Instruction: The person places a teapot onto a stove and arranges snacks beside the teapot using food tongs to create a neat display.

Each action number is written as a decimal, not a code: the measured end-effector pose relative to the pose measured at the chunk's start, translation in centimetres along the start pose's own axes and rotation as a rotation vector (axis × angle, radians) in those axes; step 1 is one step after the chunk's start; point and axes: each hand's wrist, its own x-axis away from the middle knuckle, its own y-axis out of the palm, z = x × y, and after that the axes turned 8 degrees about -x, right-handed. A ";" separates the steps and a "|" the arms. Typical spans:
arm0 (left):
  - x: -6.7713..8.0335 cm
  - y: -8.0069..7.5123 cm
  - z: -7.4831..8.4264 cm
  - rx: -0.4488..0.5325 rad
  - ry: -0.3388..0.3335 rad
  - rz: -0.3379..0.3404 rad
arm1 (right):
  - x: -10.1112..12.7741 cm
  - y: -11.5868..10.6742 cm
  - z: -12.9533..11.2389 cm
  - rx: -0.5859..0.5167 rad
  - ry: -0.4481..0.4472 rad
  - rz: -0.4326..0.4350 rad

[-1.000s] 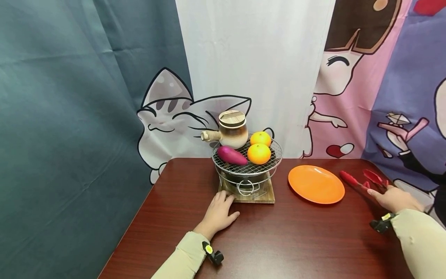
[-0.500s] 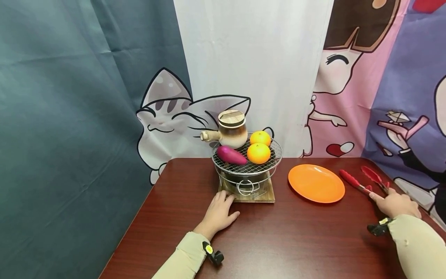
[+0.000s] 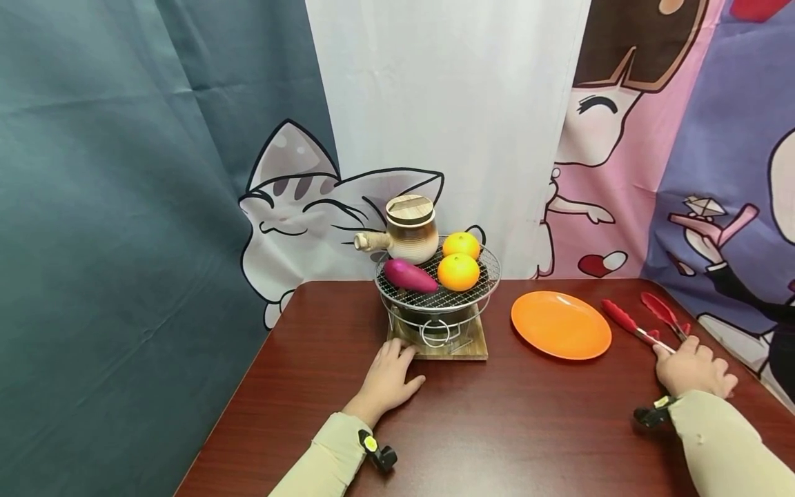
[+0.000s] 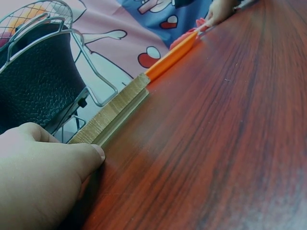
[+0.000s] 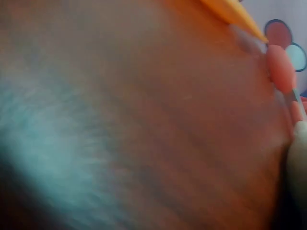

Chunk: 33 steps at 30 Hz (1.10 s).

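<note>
My left hand (image 3: 386, 379) rests at the front left corner of a wooden board (image 3: 453, 351), fingertips on its edge. In the left wrist view the thumb (image 4: 88, 158) lies along the board's side. On that board stands a tabletop grill with a round wire rack (image 3: 437, 304). The rack carries a lidded clay pot (image 3: 413, 238), a purple eggplant (image 3: 410, 276) and two oranges (image 3: 458, 272). My right hand (image 3: 692, 369) holds red-tipped tongs (image 3: 621, 319) by the handle end, their two arms spread apart. The palm hides that end.
An orange oval plate (image 3: 561, 326) lies between the grill and the tongs. The brown wooden table (image 3: 528, 428) ends at a curtain (image 3: 459, 124) with cartoon figures behind it. Most of the right wrist view is blurred tabletop.
My right hand has shifted left and nearer the table's front, on the tongs' handle end. The tongs' arms show more plainly. My left hand stays at the board.
</note>
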 end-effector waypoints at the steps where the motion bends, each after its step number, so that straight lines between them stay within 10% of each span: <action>1: 0.0 0.0 0.0 0.000 0.001 0.001 | 0.0 0.3 0.0 -0.009 0.004 0.011; 21: -0.1 0.1 0.0 -0.004 -0.003 -0.003 | -0.8 1.3 0.6 -0.043 -0.011 0.060; 33: 0.2 -0.1 0.1 0.015 0.000 0.018 | -3.1 3.8 3.5 -0.037 -0.102 0.242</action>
